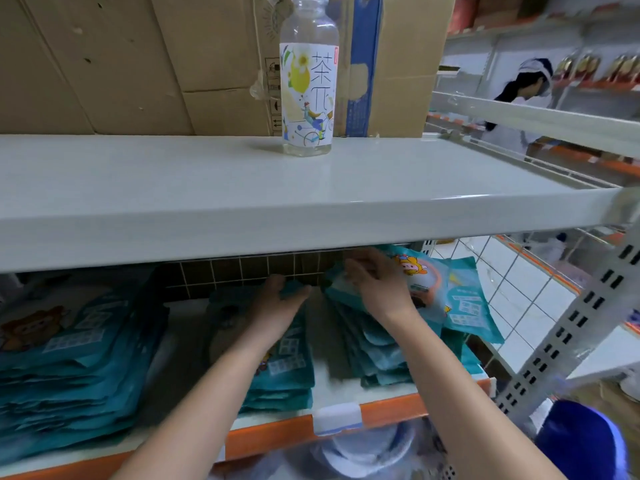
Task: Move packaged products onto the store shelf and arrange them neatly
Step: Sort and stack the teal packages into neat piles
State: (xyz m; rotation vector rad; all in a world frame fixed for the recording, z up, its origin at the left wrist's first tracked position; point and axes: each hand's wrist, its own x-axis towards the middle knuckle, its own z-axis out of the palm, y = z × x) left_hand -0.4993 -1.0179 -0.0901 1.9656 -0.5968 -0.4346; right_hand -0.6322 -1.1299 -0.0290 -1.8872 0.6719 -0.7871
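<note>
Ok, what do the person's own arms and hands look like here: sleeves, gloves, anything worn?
Both forearms are bare up to the frame's bottom edge: no sleeves show. The left hand and right hand wear no gloves, and no rings, watch or bands are visible. The frame is slightly blurred.

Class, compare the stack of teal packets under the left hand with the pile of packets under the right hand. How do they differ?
The stack of packets under the left hand lies flat and fairly square; the pile of packets under the right hand leans and fans out. The left hand rests with straight fingers on its stack; the right hand's fingers curl over the top of its pile. Both are teal and share the lower shelf.
</note>
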